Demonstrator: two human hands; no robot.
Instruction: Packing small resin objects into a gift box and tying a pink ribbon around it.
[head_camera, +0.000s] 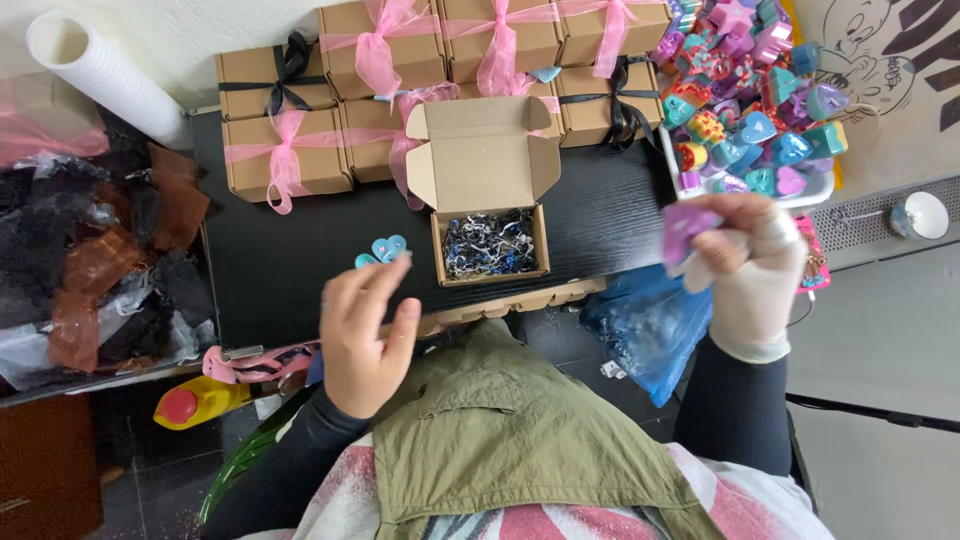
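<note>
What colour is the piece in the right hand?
Purple piece, held in the right hand; head view.

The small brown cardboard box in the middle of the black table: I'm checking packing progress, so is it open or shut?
Open. The small brown cardboard box has its lid flap folded back, showing dark shredded filling inside.

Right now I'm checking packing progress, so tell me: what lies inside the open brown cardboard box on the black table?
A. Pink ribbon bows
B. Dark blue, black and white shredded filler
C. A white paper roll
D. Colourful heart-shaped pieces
B: the open brown cardboard box holds only dark blue, black and white shredded filler; the small blue heart-shaped piece is outside it, at the left hand's fingers.
</note>
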